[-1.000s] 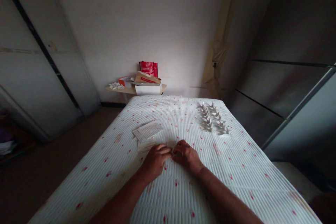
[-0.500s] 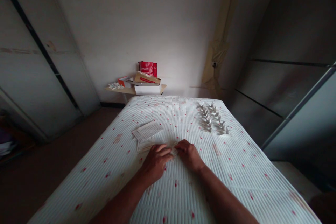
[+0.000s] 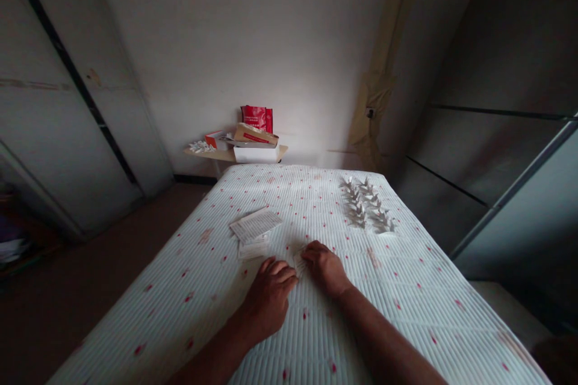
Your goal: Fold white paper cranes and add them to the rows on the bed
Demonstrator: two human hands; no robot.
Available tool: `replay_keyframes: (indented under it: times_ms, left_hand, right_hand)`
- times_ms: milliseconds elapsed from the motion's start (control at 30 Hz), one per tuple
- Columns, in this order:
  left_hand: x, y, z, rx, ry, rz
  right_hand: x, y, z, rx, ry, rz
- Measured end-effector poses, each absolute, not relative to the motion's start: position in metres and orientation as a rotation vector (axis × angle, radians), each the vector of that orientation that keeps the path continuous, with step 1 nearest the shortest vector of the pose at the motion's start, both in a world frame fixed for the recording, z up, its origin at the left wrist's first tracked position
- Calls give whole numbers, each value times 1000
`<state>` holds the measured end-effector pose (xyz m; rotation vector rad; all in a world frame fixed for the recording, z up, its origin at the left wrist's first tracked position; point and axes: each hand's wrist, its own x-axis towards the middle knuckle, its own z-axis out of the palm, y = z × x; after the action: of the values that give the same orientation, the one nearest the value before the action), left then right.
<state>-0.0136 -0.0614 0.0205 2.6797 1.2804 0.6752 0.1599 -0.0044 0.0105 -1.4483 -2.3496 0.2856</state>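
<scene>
On the bed in front of me lies a small piece of printed paper, mostly covered by my fingers. My right hand is closed, its fingertips pinching the paper's upper right side. My left hand has its fingers bent and pressed together at the lower left edge of the same paper. Beyond the left hand, a sheet of printed paper lies slanted over a stack of smaller paper pieces. Two rows of folded paper cranes stand at the far right of the bed.
The bed has a ribbed white cover with red specks. Past its far end, a low table carries white folded paper pieces, an open box and a red bag. Wardrobes stand at the right.
My left hand has slid down and slightly toward me along the paper, showing more of it. The right hand stays almost in place. The view has shifted slightly.
</scene>
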Motion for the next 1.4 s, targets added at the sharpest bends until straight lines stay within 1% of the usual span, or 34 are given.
replay_keyframes:
  times_ms: [167,267,433,567,733,933,1133,1200,1333,1400]
  left_hand:
    - [-15,-56,18,2717,1211,805]
    - [-13,-46,16,2712,1284,870]
    - [-5,-39,9,2687,1406,731]
    - [-2,-42,6,2685,1461,688]
    - [-1,-42,6,2692,1447,658]
    - [1,-43,7,2681,1451,675]
    - [2,-46,9,2683,1498,654]
    - [3,-46,9,2688,1503,639]
    - [3,-45,8,2692,1500,645]
    - [2,-45,6,2707,1490,648]
  right_hand:
    - [159,-5,12,-1444,-2347,292]
    - [161,-2,16,-1436,-2330,356]
    - [163,14,25,-1394,-2341,480]
    - [160,27,27,-1498,-2289,458]
    - [160,34,22,-1467,-2301,440]
    - [159,38,17,-1540,-2272,331]
    - [156,40,13,-1620,-2189,314]
    - [159,43,10,-1587,-2144,375]
    - [171,54,4,-1369,-1956,717]
    - [176,59,0,-1355,-1872,785]
